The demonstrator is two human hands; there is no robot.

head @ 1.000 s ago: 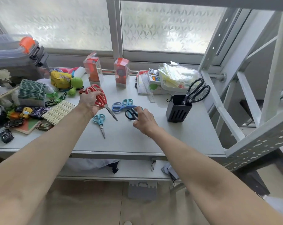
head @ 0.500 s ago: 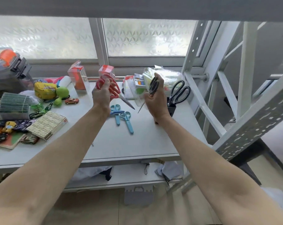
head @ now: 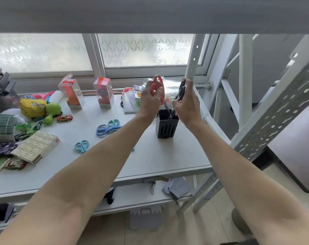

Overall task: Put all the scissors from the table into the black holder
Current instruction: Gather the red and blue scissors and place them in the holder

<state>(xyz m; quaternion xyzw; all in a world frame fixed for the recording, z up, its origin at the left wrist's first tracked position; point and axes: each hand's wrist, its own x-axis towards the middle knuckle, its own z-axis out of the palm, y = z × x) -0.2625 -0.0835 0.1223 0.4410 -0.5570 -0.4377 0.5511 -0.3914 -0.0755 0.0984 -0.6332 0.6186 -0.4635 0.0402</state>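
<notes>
L hand (head: 151,101) grips red scissors (head: 157,88), R hand (head: 185,105) grips black scissors (head: 181,91) — both w/ blades down in black holder (head: 166,127).

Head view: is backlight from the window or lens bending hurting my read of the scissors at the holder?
Head view: the frosted window is bright but not blown out; the red scissors in the left hand read clearly, while the black scissors in the right hand look dark and soft above the black holder; wide-angle bending shows at the frame edges; a grey bar blocks the top.
</notes>
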